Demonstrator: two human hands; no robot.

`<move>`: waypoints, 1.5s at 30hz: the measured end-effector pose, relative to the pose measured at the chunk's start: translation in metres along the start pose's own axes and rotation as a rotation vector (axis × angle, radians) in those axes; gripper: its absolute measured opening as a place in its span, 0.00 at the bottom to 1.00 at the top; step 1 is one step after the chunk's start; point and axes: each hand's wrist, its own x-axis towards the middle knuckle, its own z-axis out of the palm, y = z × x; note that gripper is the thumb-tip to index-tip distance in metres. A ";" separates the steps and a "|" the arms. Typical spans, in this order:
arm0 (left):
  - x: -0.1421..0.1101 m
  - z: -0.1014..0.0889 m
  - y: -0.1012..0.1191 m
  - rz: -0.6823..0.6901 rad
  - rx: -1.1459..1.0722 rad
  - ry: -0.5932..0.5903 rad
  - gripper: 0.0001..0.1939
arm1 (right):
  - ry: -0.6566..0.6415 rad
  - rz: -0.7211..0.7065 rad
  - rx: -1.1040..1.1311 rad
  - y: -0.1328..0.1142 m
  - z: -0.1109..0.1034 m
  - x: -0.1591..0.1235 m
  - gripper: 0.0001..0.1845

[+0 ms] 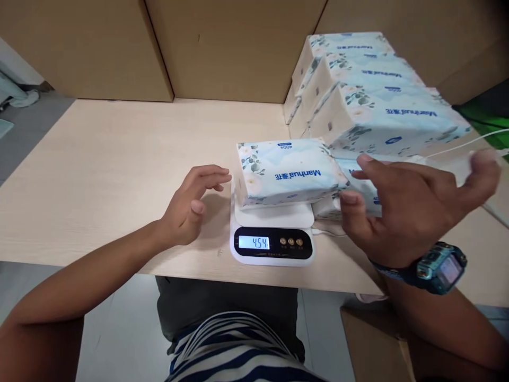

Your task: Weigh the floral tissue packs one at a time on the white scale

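A pack of tissues (286,172) with a blue floral print lies on the white digital scale (274,217), whose lit display (254,243) reads about 4.54. My left hand (194,204) hovers just left of the pack, fingers bent and apart, holding nothing. To the pack's right is my right hand (413,201), with thumb and fingers spread and a watch (441,268) on the wrist. It looks empty and covers part of another tissue pack (363,183) lying beside the scale.
Several more tissue packs (397,116) are stacked at the back right of the wooden table (99,175). Tall cardboard (230,48) stands along the back edge. A white cable (330,232) leaves the scale's right side. Below the table at right is a cardboard box (369,345).
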 end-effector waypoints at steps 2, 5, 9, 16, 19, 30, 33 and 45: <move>0.000 0.000 0.003 0.005 0.001 -0.021 0.33 | -0.031 0.089 0.026 -0.004 -0.002 -0.004 0.40; -0.001 -0.001 0.006 -0.010 0.008 -0.029 0.30 | -0.109 0.193 0.052 -0.011 -0.007 -0.006 0.40; -0.001 -0.001 0.009 -0.074 0.058 -0.008 0.26 | -0.143 0.246 0.077 -0.015 -0.010 -0.005 0.37; -0.004 0.003 -0.002 -0.203 0.120 -0.166 0.28 | -0.160 0.210 0.077 -0.019 -0.006 0.003 0.40; -0.007 0.008 -0.005 -0.201 0.133 -0.283 0.43 | -0.175 0.119 0.114 -0.020 -0.004 -0.001 0.44; 0.011 -0.026 -0.012 -0.408 0.009 -0.103 0.50 | -0.346 -0.059 0.224 -0.075 0.020 0.081 0.22; 0.015 -0.048 -0.042 -0.620 0.151 -0.042 0.44 | -0.592 -0.083 0.152 -0.093 0.069 0.139 0.22; 0.014 -0.050 -0.056 -0.896 0.641 -0.288 0.34 | -1.002 -0.252 0.213 -0.137 0.193 0.228 0.32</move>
